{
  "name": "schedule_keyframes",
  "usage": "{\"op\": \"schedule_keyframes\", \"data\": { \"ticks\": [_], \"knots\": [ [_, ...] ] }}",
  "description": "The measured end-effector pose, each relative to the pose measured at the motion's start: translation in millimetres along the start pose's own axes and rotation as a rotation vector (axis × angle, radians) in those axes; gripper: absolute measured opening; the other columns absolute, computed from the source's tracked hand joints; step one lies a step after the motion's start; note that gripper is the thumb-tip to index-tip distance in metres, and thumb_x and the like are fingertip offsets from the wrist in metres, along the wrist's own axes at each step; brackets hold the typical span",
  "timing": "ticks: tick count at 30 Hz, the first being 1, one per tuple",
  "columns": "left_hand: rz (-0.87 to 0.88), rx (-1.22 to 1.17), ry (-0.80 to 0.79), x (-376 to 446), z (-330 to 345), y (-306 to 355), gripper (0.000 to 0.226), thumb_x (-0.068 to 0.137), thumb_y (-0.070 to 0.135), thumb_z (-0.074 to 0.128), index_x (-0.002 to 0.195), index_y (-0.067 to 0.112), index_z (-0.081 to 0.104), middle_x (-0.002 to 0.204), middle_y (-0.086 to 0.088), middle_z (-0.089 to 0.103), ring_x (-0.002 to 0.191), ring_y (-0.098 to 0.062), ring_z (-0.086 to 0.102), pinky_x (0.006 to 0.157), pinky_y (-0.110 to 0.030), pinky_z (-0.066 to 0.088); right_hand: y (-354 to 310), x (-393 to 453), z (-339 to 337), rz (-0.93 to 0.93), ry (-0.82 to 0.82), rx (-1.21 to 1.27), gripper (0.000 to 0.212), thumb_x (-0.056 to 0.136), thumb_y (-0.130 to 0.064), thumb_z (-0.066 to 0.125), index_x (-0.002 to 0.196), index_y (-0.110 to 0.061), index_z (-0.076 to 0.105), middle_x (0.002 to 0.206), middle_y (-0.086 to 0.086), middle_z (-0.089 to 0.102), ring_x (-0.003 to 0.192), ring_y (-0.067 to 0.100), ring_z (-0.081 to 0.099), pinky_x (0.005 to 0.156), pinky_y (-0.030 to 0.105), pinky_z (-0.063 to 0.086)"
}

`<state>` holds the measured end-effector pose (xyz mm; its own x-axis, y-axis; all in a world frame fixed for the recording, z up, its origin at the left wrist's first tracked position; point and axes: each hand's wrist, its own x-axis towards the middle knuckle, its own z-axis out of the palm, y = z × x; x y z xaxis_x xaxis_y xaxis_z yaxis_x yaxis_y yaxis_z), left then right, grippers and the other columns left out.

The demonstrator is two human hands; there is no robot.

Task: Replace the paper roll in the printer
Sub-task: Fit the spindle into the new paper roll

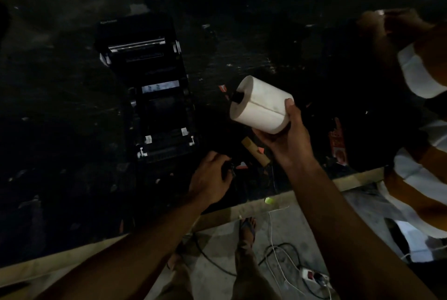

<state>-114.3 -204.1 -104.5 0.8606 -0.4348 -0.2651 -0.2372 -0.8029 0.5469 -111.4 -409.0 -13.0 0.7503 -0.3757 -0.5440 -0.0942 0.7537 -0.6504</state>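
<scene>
Gripping the paper roll [260,106], right hand [287,140] hovers beside the open printer [154,96]; left hand [210,177] closes on a small dark object near the table edge [358,180]; lid lettering unreadable.

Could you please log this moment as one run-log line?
printer: lid open | right hand: holding paper roll | left hand: on small dark object, unclear | empty cardboard core: on table

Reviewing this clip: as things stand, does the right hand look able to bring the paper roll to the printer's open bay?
Probably yes. The right hand holds the paper roll in the air beside the printer, whose lid stands open. Nothing lies between them; the left hand sits lower, nearer the table edge.
</scene>
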Motion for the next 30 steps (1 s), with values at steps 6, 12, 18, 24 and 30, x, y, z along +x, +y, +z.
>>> {"op": "schedule_keyframes", "data": {
  "ticks": [6,12,18,24,30],
  "knots": [
    [0.033,0.392,-0.071,34,5,8,0.063,0.090,0.052,0.055,0.150,0.038,0.042,0.151,-0.005,0.037,0.137,-0.037,0.035,0.099,-0.049,0.051,-2,-5,-5,-0.021,0.010,-0.009,0.029,0.095,-0.040,0.065,0.116,-0.021,0.066,0.128,0.014,0.068,0.118,0.034,0.067,0.085,0.052,0.062],
    [-0.027,0.219,0.066,20,13,3,0.022,0.092,0.025,0.063,0.113,0.021,0.069,0.126,-0.005,0.055,0.121,-0.031,0.050,0.091,-0.044,0.054,-2,-12,-7,-0.032,0.006,-0.036,0.023,0.097,-0.037,0.062,0.111,-0.020,0.067,0.126,0.015,0.070,0.119,0.035,0.067,0.092,0.056,0.059],
    [-0.103,-0.012,0.108,14,9,-2,0.041,0.082,0.014,0.073,0.121,0.022,0.062,0.114,-0.010,0.065,0.103,-0.032,0.066,0.088,-0.044,0.057,3,-16,-12,-0.022,0.033,-0.068,0.029,0.096,-0.037,0.063,0.118,-0.018,0.064,0.136,0.019,0.064,0.123,0.037,0.064,0.095,0.060,0.056],
    [-0.275,-0.530,0.167,4,-19,-7,0.024,0.080,0.019,0.086,0.103,0.022,0.079,0.092,0.001,0.078,0.082,-0.004,0.072,0.077,-0.016,0.056,14,-24,-31,0.004,0.039,-0.055,0.039,0.088,-0.039,0.070,0.120,-0.017,0.066,0.132,0.018,0.068,0.114,0.034,0.070,0.073,0.048,0.063],
    [-0.171,-1.059,0.145,-18,-94,4,0.042,0.088,0.001,0.074,0.115,0.033,0.072,0.093,0.006,0.081,0.101,-0.017,0.075,0.073,-0.022,0.059,29,-35,-49,0.055,0.047,-0.077,0.061,0.075,-0.048,0.079,0.128,-0.023,0.063,0.129,0.015,0.070,0.116,0.035,0.069,0.080,0.051,0.062]
  ]
}}
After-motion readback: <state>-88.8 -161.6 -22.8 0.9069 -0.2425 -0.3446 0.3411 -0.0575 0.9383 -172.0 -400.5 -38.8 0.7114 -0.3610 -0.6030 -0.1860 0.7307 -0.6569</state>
